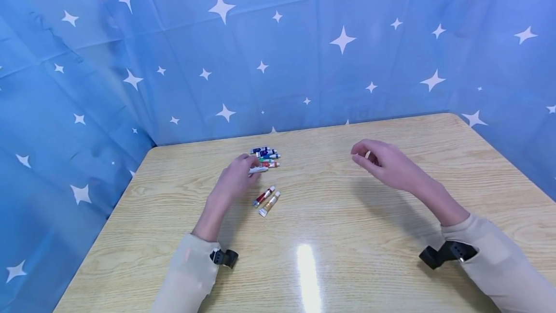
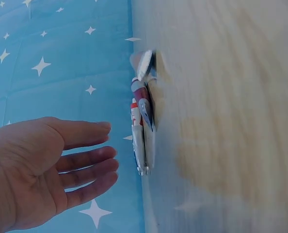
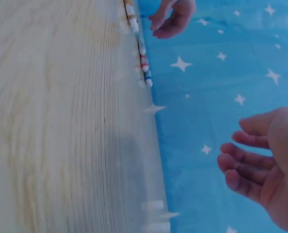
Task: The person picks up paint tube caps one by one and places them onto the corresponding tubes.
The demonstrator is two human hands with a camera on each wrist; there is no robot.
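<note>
Over the left side of the table, my left hand (image 1: 234,175) hovers beside a group of small paint tubes with its fingers loosely extended. In the head view its fingertips overlap a white tube (image 1: 259,170); the left wrist view shows a gap between that hand (image 2: 42,170) and the tubes (image 2: 138,145), and nothing in its fingers. Behind the white tube lie a red tube (image 1: 271,164), a blue one (image 1: 271,156) and several others. Closer to me, a dark red tube (image 1: 264,197) lies next to a gold one (image 1: 270,205). My right hand (image 1: 388,165), empty and loosely curved, hangs above the table's right side.
The wooden table (image 1: 347,235) has a bright glare streak near its front middle. A blue cloth (image 1: 286,52) with white stars hangs behind and along both sides. Black wrist cameras sit on both pale sleeves (image 1: 187,274).
</note>
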